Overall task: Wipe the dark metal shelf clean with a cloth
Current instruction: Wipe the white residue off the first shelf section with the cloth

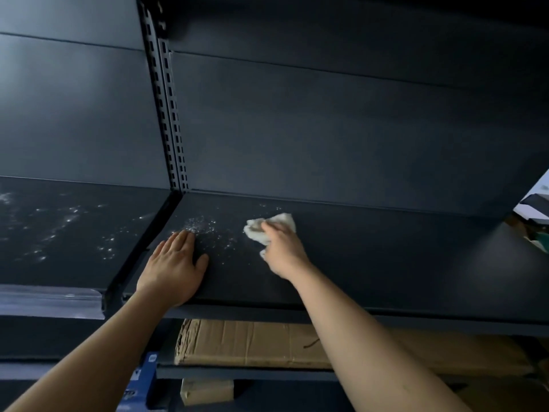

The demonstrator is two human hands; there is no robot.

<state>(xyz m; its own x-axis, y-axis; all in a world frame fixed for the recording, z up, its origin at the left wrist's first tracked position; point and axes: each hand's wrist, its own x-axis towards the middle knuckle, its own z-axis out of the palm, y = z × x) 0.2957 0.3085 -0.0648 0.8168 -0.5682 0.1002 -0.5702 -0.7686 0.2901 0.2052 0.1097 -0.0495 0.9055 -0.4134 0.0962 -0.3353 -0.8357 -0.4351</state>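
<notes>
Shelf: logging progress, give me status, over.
Left hand flat on shelf, right hand gripping cloth. White specks left of cloth unwiped. Left hand borders the specks.

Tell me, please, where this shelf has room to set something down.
The shelf is bare right of the cloth, from back panel to front edge, up to the packaging. Crowded left of it: white specks, the flat left hand; the right hand grips the cloth.

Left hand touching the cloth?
Apart. Head view: left hand lies flat on the shelf, and a dusty strip of shelf shows between it and the cloth held by the right hand.
</notes>
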